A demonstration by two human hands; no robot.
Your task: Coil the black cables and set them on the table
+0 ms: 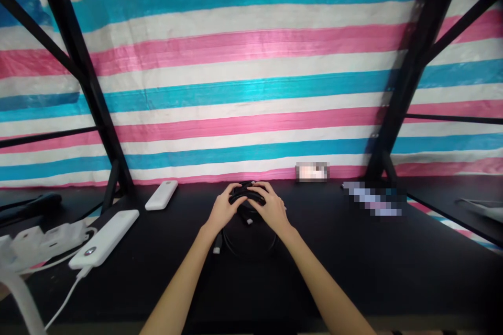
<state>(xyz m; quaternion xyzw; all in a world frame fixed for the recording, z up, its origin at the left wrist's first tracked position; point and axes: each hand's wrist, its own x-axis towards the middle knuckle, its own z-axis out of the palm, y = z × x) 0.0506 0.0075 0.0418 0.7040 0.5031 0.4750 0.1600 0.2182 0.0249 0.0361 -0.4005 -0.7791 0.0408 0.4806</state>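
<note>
L hand & R hand curled, fingers + thumbs gripping coiled blk cable btwn them, mid-table twd back edge. Loose loop lies nearer on blk table; plug near L forearm. Wht pwr bank well to L, nr striped sheet.

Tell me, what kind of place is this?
It looks like a makeshift work table, though I can't tell what room it's in. There's a black tabletop with a looped black cable on it, dark frame posts and a striped sheet hanging behind.
</note>
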